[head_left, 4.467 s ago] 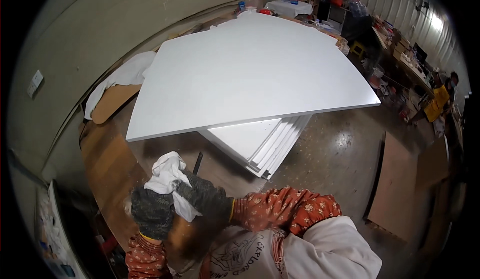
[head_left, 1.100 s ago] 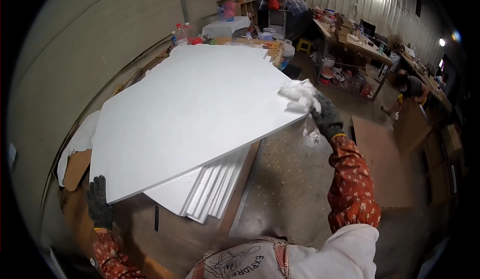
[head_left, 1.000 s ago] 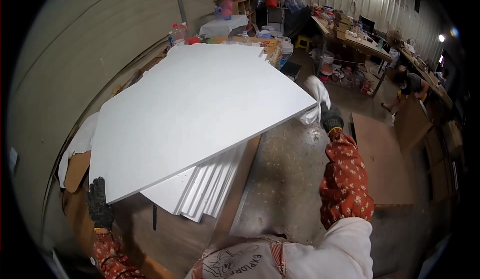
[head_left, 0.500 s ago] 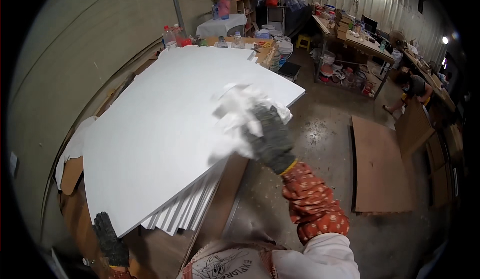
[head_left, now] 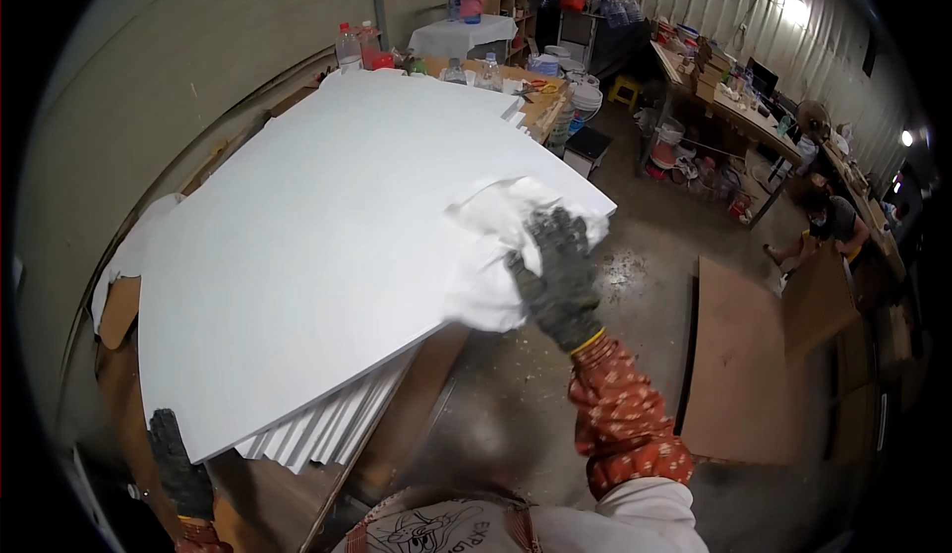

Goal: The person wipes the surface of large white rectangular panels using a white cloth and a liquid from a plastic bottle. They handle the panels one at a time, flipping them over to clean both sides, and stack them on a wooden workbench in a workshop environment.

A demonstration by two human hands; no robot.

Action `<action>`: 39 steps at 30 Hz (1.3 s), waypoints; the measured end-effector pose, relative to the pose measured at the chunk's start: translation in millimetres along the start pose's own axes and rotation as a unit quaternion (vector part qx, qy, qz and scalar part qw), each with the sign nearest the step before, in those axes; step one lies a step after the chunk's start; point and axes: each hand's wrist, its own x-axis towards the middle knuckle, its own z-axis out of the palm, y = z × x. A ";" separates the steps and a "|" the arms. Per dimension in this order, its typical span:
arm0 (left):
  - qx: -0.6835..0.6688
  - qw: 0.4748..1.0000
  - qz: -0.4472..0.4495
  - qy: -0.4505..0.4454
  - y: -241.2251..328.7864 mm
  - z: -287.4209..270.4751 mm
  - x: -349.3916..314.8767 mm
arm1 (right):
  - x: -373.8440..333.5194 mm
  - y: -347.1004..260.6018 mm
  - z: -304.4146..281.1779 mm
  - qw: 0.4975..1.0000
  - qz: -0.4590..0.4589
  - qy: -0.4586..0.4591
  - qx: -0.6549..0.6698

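Observation:
A large white board (head_left: 297, 206) lies on top of a stack of similar white boards (head_left: 332, 419), turned at an angle to them. My right hand (head_left: 560, 280), in a dark grey glove with a yellow cuff, presses a crumpled white cloth (head_left: 486, 255) onto the board near its right edge. The fingers are bent over the cloth and partly sunk in its folds. My left hand (head_left: 181, 469), gloved alike, rests against the board's near left corner with its fingers stretched along the edge.
Bottles (head_left: 489, 72) and scissors (head_left: 540, 87) stand and lie on a wooden bench behind the stack. Brown panels (head_left: 739, 365) are on the floor to the right, where another person (head_left: 838, 226) is bent low. A cluttered worktable (head_left: 739, 107) stands at the back right.
My right hand has slid the cloth slightly to the right and nearer over the board, and it is less blurred. The whole view has shifted a little; my left hand stays at the corner.

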 end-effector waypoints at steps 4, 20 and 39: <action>-0.030 0.998 -0.044 -0.041 16.3 -25.1 15.8 | 14.7 61.7 6.6 0.996 0.033 0.057 -0.055; -0.366 0.889 0.274 0.039 177.4 -160.0 91.0 | -49.6 -67.3 -135.8 0.930 -0.207 -0.303 0.030; -0.772 0.634 0.053 0.015 168.8 -72.2 -35.2 | -108.9 -259.9 -69.5 0.948 -0.229 -0.181 0.127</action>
